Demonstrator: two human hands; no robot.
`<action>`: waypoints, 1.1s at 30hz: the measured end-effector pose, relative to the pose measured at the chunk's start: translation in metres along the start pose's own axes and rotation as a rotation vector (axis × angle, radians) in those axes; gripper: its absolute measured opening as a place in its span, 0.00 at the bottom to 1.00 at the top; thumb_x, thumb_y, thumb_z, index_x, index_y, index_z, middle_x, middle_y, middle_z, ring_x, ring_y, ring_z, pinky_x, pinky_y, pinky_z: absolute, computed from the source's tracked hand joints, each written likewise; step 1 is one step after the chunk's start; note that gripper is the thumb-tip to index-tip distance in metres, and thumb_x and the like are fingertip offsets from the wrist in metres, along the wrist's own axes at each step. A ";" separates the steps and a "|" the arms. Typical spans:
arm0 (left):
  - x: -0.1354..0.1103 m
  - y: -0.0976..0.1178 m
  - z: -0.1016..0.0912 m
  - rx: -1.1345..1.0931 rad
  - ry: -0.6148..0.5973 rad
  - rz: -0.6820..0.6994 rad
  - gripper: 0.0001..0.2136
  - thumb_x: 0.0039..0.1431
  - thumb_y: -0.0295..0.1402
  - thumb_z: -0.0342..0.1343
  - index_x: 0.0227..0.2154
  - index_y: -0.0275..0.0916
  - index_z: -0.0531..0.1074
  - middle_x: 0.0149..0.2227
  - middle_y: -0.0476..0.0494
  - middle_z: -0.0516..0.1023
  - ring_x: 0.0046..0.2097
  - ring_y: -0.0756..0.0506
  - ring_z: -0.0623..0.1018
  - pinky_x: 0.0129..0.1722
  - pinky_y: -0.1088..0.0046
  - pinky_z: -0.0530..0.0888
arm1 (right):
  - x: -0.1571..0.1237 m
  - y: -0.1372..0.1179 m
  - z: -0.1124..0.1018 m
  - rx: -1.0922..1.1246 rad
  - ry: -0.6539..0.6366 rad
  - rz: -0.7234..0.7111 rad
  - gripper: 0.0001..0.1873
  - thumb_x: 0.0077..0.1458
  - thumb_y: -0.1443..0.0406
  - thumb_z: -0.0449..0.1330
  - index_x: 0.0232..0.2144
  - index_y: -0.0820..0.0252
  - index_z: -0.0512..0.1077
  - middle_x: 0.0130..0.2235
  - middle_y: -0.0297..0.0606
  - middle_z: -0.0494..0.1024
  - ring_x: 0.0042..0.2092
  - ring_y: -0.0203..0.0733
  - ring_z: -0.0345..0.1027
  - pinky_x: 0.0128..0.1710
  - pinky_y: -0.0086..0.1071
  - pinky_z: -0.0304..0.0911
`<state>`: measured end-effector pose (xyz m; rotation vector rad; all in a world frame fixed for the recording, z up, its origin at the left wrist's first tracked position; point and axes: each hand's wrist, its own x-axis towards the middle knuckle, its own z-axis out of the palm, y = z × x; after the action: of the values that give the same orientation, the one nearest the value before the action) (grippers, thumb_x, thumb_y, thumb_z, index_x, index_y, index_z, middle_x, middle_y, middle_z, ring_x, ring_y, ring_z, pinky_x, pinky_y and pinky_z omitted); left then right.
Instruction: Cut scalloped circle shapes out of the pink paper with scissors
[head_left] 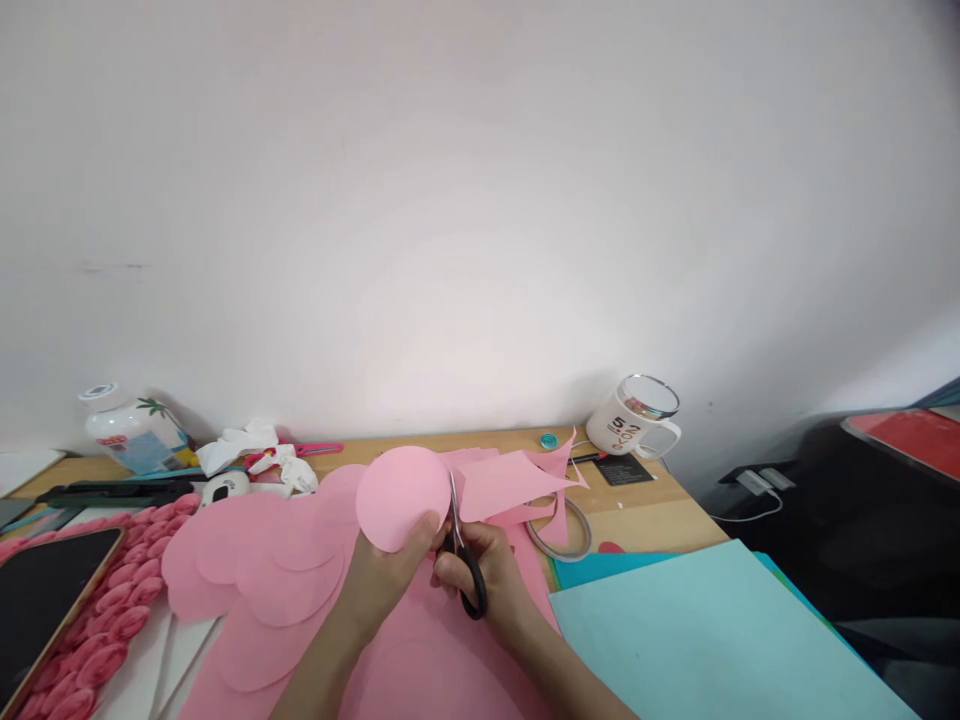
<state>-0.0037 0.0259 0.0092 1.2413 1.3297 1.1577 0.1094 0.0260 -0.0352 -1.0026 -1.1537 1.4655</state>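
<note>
A round disc of pink paper (pixel 403 495) is pinched at its lower edge by my left hand (pixel 386 580). My right hand (pixel 487 575) grips scissors with black handles (pixel 474 585), their blades pointing up along the disc's right edge. To the right of the blades extends a pointed pink paper offcut (pixel 502 485); whether it still joins the disc I cannot tell. Under both hands lie pink sheets (pixel 442 660). Several cut pink circles (pixel 292 580) overlap on the left.
A white mug (pixel 619 425) and a tape roll (pixel 581 545) stand right of the scraps. Light blue sheets (pixel 690 630) lie at the front right. At left are a white bottle (pixel 139 430), crumpled tissue (pixel 240 445), a phone (pixel 52 600) and pink braided material (pixel 112 630).
</note>
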 end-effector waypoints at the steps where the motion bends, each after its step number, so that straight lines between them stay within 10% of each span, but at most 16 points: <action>1: 0.000 0.000 0.000 0.005 0.011 0.002 0.09 0.46 0.40 0.51 0.20 0.40 0.67 0.14 0.51 0.70 0.23 0.46 0.73 0.26 0.71 0.72 | 0.000 0.000 0.000 -0.004 0.000 -0.001 0.02 0.37 0.68 0.57 0.17 0.61 0.68 0.14 0.27 0.64 0.17 0.30 0.53 0.17 0.25 0.50; 33: 0.004 -0.002 0.000 -0.005 0.109 -0.014 0.14 0.42 0.40 0.55 0.32 0.37 0.72 0.30 0.44 0.79 0.35 0.42 0.77 0.33 0.69 0.74 | 0.000 -0.002 0.000 -0.040 0.002 -0.004 0.04 0.35 0.68 0.57 0.16 0.59 0.63 0.17 0.26 0.61 0.21 0.32 0.53 0.20 0.26 0.49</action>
<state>-0.0039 0.0294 0.0066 1.1775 1.4123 1.2327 0.1101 0.0263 -0.0334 -1.0289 -1.1874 1.4432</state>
